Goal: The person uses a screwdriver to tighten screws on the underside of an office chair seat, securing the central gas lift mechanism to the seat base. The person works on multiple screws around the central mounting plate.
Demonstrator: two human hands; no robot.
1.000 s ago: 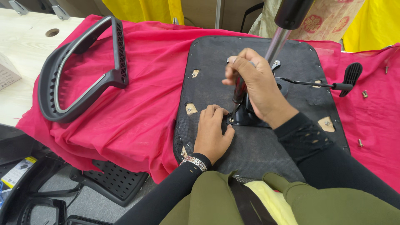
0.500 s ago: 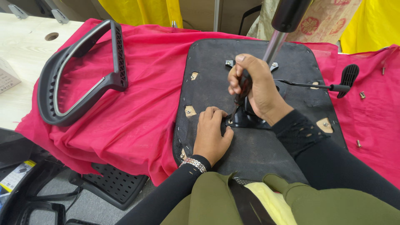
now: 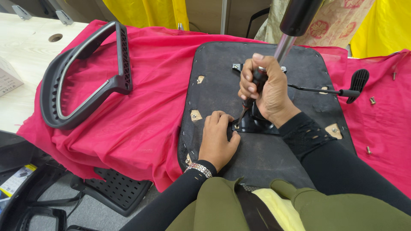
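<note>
An upturned black chair seat (image 3: pixel 214 92) lies on a red cloth (image 3: pixel 154 94). A black metal mechanism plate (image 3: pixel 252 125) is mounted at its middle, with a chrome gas cylinder (image 3: pixel 283 47) rising from it. My right hand (image 3: pixel 264 87) grips a dark-handled screwdriver (image 3: pixel 252 92), its tip down at the plate's near-left corner. My left hand (image 3: pixel 217 139) rests flat on the seat, fingertips touching that same corner. A lever with a black paddle (image 3: pixel 357 81) sticks out to the right.
A black chair armrest frame (image 3: pixel 81 79) lies on the cloth at the left. Loose screws (image 3: pixel 371 100) sit on the cloth at the right. A light wooden tabletop (image 3: pixel 21 55) is far left. Black plastic chair parts (image 3: pixel 115 190) lie on the floor below.
My right hand has shifted its grip higher on the screwdriver and turned, the handle now more upright. My left hand stays at the plate's corner.
</note>
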